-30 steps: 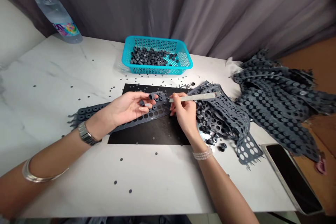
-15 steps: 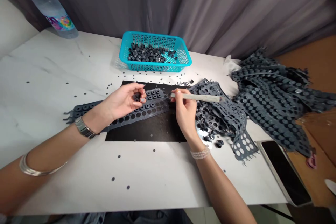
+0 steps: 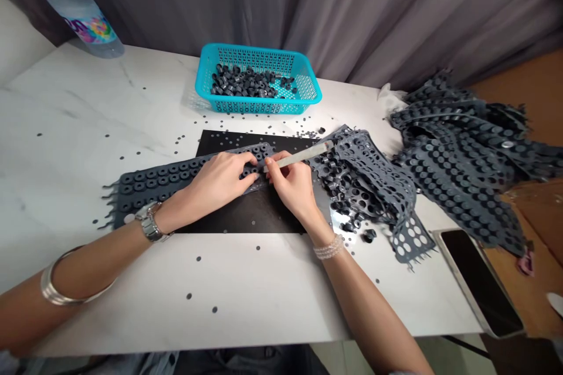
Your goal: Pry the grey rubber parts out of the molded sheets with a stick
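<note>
A dark grey rubber sheet [image 3: 145, 180] with rows of raised rings lies slantwise, partly on a black mat [image 3: 281, 220]. My left hand [image 3: 222, 179] is over its right part, holding it down, thumb and forefinger bent around the rings near the end. The other left fingers are mostly hidden. In my right hand [image 3: 292, 184] is a slim, pale stick-like tool [image 3: 303, 155], gripped between thumb and fingers. Its lower end meets the sheet's right end close to my left fingertips; the tip itself is too small to make out.
A turquoise basket [image 3: 259, 106] holding black rubber pieces stands behind the mat. Perforated sheet scraps [image 3: 373, 158] and loose pieces lie to the right, beside a larger sheet pile [image 3: 457, 158] and a phone [image 3: 481, 281]. A water bottle [image 3: 83, 17] stands back left. Small dark discs dot the table.
My left hand has come down from above onto the sheet and turned palm-down. My right hand has moved left to the sheet's end, and the tool's far end now tilts upward.
</note>
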